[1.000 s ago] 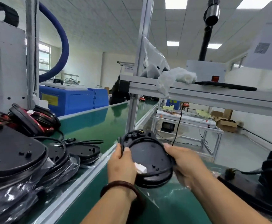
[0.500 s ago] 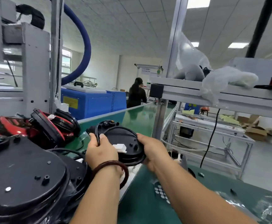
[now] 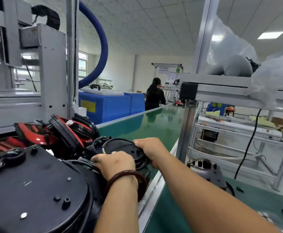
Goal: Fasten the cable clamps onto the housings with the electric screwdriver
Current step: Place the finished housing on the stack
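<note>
Plastic, matte black and round like a shallow dish: gripping the housing (image 3: 120, 147) by its rim, with left hand (image 3: 115, 163) curling over the near edge and right hand (image 3: 150, 148) clamping the far right edge, holding it at the left border of the glossy green belt (image 3: 154, 125), just beside a heap of red-and-black shells (image 3: 66, 132). Crowding the lower left with a bigger black disc (image 3: 36, 190), smooth, studded with small pegs and holes. Wearing a dark glossy bracelet (image 3: 134, 177) on the left wrist. Hiding most fingertips behind the rim; not showing whether the housing is touching the pile beneath. Standing close on the right, a grooved aluminium post (image 3: 187, 128); arching overhead, a thick blue hose (image 3: 102, 39).
</note>
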`<move>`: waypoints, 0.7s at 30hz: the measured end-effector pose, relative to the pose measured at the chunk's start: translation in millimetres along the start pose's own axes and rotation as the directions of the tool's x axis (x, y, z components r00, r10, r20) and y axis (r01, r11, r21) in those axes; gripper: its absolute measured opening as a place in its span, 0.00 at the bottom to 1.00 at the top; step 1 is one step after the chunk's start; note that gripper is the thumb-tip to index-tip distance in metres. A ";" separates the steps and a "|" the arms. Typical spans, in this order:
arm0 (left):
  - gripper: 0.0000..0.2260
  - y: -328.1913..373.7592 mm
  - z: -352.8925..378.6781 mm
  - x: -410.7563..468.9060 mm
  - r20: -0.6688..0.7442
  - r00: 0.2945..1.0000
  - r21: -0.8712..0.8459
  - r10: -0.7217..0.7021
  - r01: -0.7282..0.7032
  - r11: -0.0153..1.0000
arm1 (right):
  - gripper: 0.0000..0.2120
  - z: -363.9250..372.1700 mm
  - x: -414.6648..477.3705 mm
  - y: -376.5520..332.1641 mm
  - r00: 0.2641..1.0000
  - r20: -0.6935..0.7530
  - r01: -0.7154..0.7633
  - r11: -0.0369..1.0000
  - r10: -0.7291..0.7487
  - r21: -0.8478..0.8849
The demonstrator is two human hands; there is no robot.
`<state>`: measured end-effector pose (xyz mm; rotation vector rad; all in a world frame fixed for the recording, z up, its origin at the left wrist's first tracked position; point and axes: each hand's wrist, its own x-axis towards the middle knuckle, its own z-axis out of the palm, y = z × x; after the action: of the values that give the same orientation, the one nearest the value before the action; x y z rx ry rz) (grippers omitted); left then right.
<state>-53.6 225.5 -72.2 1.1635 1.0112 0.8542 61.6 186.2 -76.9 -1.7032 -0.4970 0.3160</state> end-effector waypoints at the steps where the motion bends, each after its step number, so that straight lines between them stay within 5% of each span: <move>1: 0.26 1.2 -0.4 -7.3 -0.013 0.999 0.049 0.035 -0.034 0.998 | 0.09 0.5 -0.4 5.1 1.000 0.011 0.000 0.999 0.001 -0.043; 5: 0.33 -14.0 3.8 -27.1 -0.001 0.938 0.266 0.348 -0.335 0.904 | 0.10 2.4 -7.4 21.6 0.998 0.032 0.057 0.991 -0.054 -0.121; 8: 0.31 -28.7 11.9 -35.1 0.070 0.819 0.579 0.569 -0.498 0.645 | 0.11 -0.5 -13.3 26.4 0.994 0.096 0.079 0.979 -0.061 -0.190; 11: 0.30 -24.4 12.1 -41.3 0.148 0.803 0.711 0.577 -0.492 0.503 | 0.09 -3.9 -17.7 24.0 0.993 0.115 0.071 0.950 -0.037 -0.305; 21: 0.31 20.1 0.2 -62.0 0.272 0.878 0.627 0.395 -0.473 0.619 | 0.22 -50.8 -28.3 15.6 0.951 -0.263 0.046 0.914 -0.164 -0.402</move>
<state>-74.2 172.0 -41.2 2.1438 0.9889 0.7920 63.3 126.4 -84.3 -2.0609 -0.4503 -0.1279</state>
